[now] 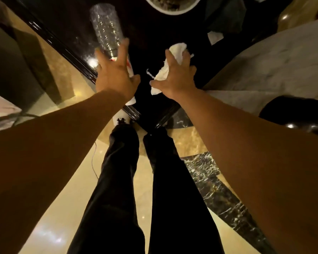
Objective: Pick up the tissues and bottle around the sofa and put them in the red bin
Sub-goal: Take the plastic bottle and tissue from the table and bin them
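Note:
A clear plastic bottle (106,28) with a red and white label lies on its side on the dark glossy table (154,33). My left hand (116,70) rests over the bottle's label end with fingers spread around it. My right hand (178,76) grips a crumpled white tissue (174,52) above the table's near corner. A white scrap (131,101) shows just below my left hand. No red bin is in view.
A white bowl (173,8) sits at the table's far edge, with a dark cloth (226,13) and a small white paper (215,37) to its right. A pale marbled surface (273,57) lies right. My legs in dark trousers (121,180) stand on polished floor.

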Demonstrator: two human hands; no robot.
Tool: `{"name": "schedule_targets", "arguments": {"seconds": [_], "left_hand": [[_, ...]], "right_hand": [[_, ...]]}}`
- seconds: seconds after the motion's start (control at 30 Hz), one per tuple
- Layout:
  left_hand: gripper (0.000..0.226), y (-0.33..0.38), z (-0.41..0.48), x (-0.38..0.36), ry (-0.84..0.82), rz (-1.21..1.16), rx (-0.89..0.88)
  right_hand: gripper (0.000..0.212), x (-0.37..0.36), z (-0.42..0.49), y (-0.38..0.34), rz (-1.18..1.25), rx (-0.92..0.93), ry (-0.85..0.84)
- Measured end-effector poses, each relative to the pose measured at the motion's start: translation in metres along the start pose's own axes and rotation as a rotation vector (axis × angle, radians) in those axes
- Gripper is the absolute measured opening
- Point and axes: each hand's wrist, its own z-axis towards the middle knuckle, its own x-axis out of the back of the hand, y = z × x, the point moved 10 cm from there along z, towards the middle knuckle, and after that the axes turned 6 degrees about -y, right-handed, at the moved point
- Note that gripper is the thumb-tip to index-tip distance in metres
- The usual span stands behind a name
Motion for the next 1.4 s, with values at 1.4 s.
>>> {"name": "schedule_targets", "arguments": {"seconds": [1.4], "left_hand": [[0.09,0.118,-0.467,0.089,0.06,0.592,-0.813]], "right_hand": [[0.044,0.087,-0.579,0.056,0.303,-0.301,0.805]]}}
